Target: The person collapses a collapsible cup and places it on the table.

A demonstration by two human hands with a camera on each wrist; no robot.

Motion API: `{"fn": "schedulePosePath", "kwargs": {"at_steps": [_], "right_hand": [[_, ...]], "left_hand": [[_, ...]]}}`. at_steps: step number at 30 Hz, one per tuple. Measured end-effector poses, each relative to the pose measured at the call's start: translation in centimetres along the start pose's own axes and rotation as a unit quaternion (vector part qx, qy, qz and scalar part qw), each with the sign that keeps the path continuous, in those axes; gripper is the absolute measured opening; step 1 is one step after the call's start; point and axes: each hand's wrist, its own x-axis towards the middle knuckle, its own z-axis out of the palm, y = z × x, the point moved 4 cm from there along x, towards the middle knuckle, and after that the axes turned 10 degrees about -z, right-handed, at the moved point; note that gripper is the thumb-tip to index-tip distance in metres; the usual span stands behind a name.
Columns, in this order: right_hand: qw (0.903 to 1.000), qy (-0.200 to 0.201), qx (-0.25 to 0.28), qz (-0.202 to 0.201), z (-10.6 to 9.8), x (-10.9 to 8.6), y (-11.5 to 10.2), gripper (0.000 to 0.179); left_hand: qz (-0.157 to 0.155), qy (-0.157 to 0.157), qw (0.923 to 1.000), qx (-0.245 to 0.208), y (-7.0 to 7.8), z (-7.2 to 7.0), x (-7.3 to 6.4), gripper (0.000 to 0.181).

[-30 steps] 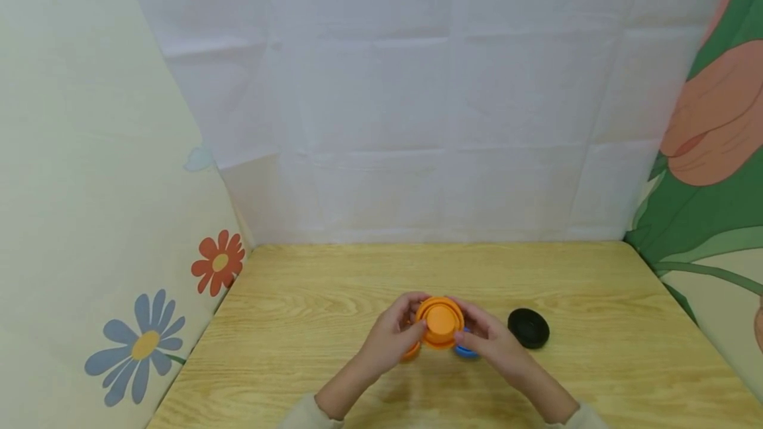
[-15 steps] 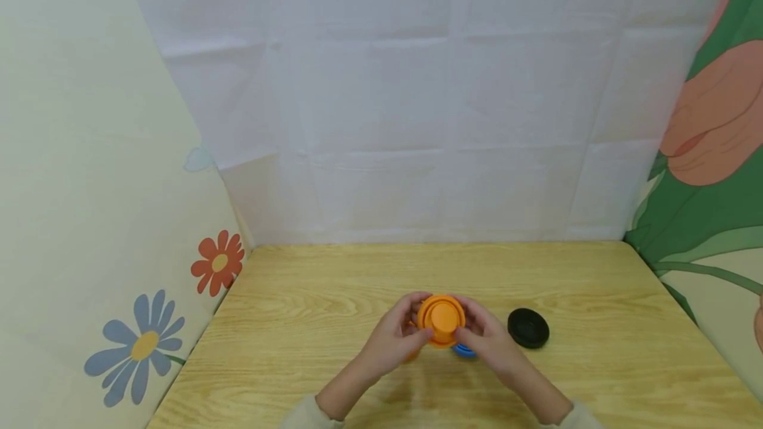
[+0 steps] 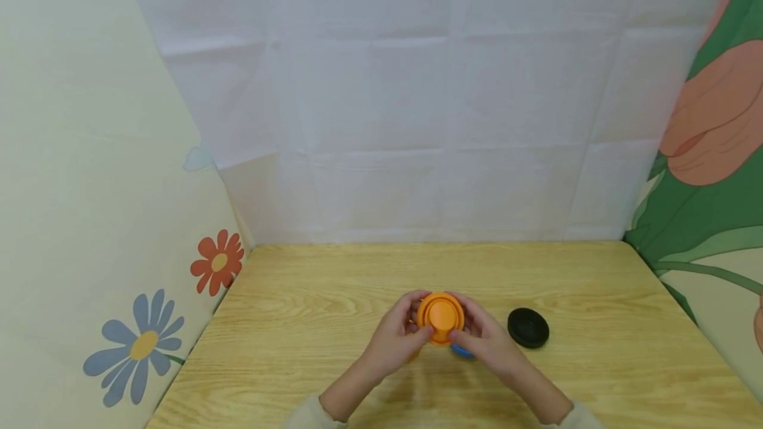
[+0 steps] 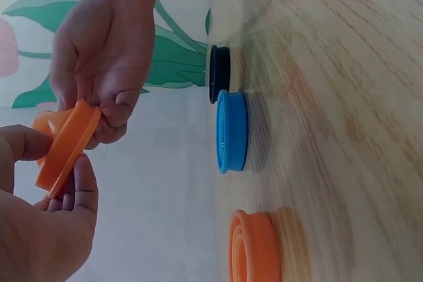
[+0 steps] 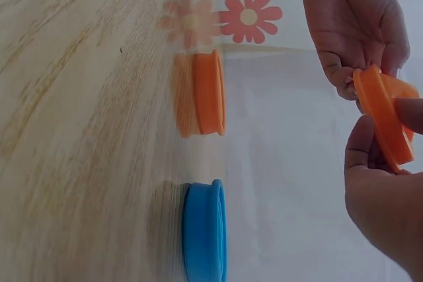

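An orange collapsible cup (image 3: 442,313), ringed and round, is held up over the table between both hands. My left hand (image 3: 390,339) grips its left side, thumb on the near face and fingers behind the rim. On the other side my right hand (image 3: 495,343) pinches it the same way. The cup's centre bulges out toward the thumbs in the head view. Below stands a blue ringed cup (image 4: 232,131), folded flat and mostly covered by the right hand in the head view. A second orange cup (image 5: 210,94), also flat, sits to its left.
A flat black round cup (image 3: 528,328) lies on the wood-grain table (image 3: 334,270) right of the right hand. A white cloth (image 3: 381,118) hangs behind the table, with flower-printed panels (image 3: 119,151) at both sides.
The cup's centre, flatter a second ago, now sticks out more from its rings. Both thumbs have shifted inward over its lower edge. The cups on the table have stayed put.
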Motion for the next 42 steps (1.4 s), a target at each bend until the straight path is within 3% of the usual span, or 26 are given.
{"fn": "schedulePosePath", "kwargs": {"at_steps": [5, 8, 12, 15, 18, 21, 25, 29, 35, 40, 42], "right_hand": [[0.9999, -0.004, -0.013, -0.005, 0.0, 0.2, 0.0, 0.069], [0.9986, -0.043, -0.021, -0.024, -0.2, 0.2, -0.2, 0.066], [0.9914, -0.117, -0.032, -0.049, -0.5, 0.0, -0.8, 0.063], [0.9867, -0.146, -0.055, -0.046, -0.8, -0.1, -1.1, 0.061], [0.9879, -0.127, -0.085, -0.025, -1.2, 0.0, -1.2, 0.057], [0.9924, -0.08, -0.094, 0.003, -1.5, 0.0, -0.9, 0.053], [0.997, -0.046, -0.054, 0.031, -1.5, -0.1, -0.4, 0.055], [0.9976, -0.063, -0.002, 0.027, -0.9, -0.3, -0.1, 0.059], [0.9965, -0.084, -0.003, 0.0, -0.9, -0.5, -0.6, 0.055], [0.9881, -0.151, 0.025, 0.014, -0.7, -0.6, -1.1, 0.05], [0.9868, -0.157, 0.026, 0.032, -0.7, -0.6, -1.0, 0.05]], "left_hand": [[0.005, -0.011, 0.9999, 0.012, 0.0, -0.1, 0.0, 0.052], [-0.005, -0.036, 0.9993, -0.004, 0.0, -0.2, -0.1, 0.049], [-0.046, -0.066, 0.9962, -0.033, -0.3, -0.3, -0.3, 0.035], [-0.072, -0.079, 0.9937, -0.035, -0.4, -0.4, -0.3, 0.037], [-0.075, -0.082, 0.9933, -0.031, -0.4, -0.4, -0.3, 0.037], [-0.066, -0.062, 0.9954, -0.032, -0.3, -0.4, -0.4, 0.035], [-0.053, -0.021, 0.9963, -0.064, -0.1, -0.6, -0.5, 0.035], [-0.052, -0.016, 0.995, -0.084, 0.0, -0.6, -0.5, 0.035], [-0.068, -0.008, 0.9955, -0.066, -0.2, -1.1, -0.4, 0.031], [-0.075, -0.045, 0.9957, -0.031, -0.7, -1.1, -0.4, 0.033], [-0.07, -0.059, 0.9957, -0.008, -0.8, -1.0, -0.4, 0.032]]}}
